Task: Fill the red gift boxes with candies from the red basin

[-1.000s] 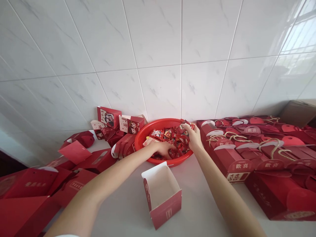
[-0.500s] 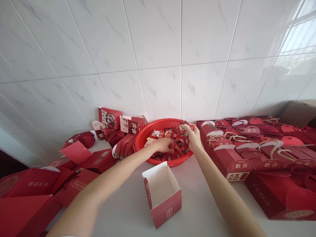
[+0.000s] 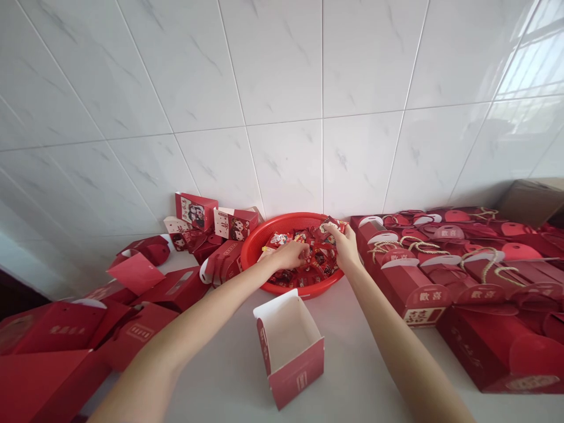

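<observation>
A red plastic basket (image 3: 252,249) stands against the wall, filled with small red wrapped packets (image 3: 324,258) printed with cartoon figures. My left hand (image 3: 291,255) reaches over the basket, its fingers curled down just above the packets; what they hold, if anything, is hidden. At the basket's right rim, my right hand (image 3: 347,245) is closed on red packets (image 3: 331,224), thumb on top. Between my forearms an open red cardboard box (image 3: 296,376) sits on the grey table (image 3: 220,376), its white inside (image 3: 293,335) bare and one flap raised.
On the right stand rows of closed red gift boxes (image 3: 409,288) with rope handles (image 3: 484,264). Open and half-folded red boxes (image 3: 154,329) crowd the left. A brown carton (image 3: 535,200) is at the far right. The tiled wall (image 3: 286,164) bounds the table's back.
My left hand has risen slightly among the packets in the basket. My right hand keeps its packets at nearly the same spot. The open box has not moved.
</observation>
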Demonstrator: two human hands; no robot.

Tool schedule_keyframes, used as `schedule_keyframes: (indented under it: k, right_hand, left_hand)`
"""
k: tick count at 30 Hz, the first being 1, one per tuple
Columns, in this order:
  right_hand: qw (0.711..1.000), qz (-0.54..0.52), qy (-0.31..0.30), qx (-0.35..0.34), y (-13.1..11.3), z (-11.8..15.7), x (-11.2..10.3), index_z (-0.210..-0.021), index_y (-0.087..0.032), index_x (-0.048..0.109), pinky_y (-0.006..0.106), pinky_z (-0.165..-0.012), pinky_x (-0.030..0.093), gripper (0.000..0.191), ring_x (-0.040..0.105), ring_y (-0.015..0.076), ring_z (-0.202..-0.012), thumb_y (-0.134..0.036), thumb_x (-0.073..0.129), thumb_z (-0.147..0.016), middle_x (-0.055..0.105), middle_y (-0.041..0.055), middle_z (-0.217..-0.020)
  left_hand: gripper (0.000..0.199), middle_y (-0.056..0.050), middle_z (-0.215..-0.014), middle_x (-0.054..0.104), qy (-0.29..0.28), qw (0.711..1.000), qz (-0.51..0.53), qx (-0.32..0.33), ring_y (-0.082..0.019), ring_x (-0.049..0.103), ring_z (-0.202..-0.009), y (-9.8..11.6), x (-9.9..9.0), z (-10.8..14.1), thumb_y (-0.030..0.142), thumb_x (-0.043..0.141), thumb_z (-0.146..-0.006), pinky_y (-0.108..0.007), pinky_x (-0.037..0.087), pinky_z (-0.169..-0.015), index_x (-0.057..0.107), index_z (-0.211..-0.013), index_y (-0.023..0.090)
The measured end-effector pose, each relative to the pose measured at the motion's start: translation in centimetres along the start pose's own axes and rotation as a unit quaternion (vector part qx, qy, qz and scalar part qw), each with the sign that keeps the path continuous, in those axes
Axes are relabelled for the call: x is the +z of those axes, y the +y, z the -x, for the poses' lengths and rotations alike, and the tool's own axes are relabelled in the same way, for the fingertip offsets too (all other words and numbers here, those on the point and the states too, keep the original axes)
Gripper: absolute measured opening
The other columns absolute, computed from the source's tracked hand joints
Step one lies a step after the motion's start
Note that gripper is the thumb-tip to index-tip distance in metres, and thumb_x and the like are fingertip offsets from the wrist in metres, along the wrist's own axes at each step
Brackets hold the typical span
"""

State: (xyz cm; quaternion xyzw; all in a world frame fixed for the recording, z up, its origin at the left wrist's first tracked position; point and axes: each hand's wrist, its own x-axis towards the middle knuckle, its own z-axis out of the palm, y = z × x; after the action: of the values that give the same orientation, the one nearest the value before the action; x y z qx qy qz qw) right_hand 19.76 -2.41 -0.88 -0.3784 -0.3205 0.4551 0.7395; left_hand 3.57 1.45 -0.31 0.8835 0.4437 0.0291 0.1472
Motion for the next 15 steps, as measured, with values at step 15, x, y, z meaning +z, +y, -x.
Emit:
schedule_keyframes:
  k: [15]
  right_hand:
    - [1.000,-0.004,-0.007,0.010,-0.4,0.4,0.2,-0.081,-0.021,0.061,0.030,-0.064,0.056,0.034,0.066,0.0170,-0.067,-0.034,0.081,-0.056,0.069,-0.0031,-0.071]
  left_hand:
    - [0.048,-0.004,-0.088,0.072,-0.164,0.986,-0.035,0.006,-0.022,0.064,-0.077,0.4,0.0,0.6,0.012,0.069,-0.063,-0.027,0.048,-0.066,0.073,-0.110,0.018]
